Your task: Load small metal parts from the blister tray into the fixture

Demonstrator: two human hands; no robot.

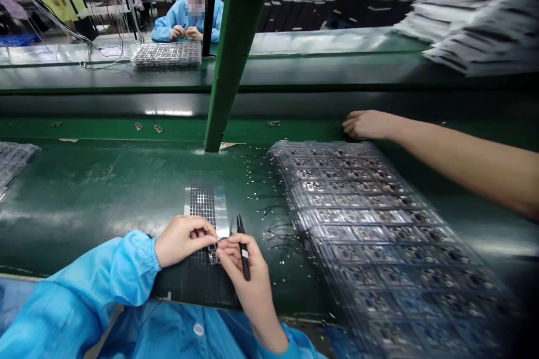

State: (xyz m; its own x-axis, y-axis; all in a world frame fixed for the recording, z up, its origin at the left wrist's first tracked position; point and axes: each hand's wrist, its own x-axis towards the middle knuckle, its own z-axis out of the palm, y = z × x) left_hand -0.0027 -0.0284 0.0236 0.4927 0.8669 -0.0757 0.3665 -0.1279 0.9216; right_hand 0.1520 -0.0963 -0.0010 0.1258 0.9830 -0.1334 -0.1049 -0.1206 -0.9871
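My left hand [181, 240] is closed, its thumb and finger pinching at a small circuit board [213, 255]. From the right, my right hand [250, 275] meets it with thumb and fingertip at the same board. A pair of black tweezers [244, 255] is tucked in my right hand, tips pointing up and away from the board. Beneath both hands lies a clear sheet with a grid of small squares [202, 197], partly covered by my fingers. Thin black cables with small shiny ends [273, 235] lie on the green bench to the right.
Stacked clear trays of small boards [349, 213] fill the right side. Another person's bare arm [442, 151] reaches in behind them. A green post [236, 56] rises ahead. Small metal parts [158, 128] lie on the green strip. A co-worker in blue [172, 19] sits opposite.
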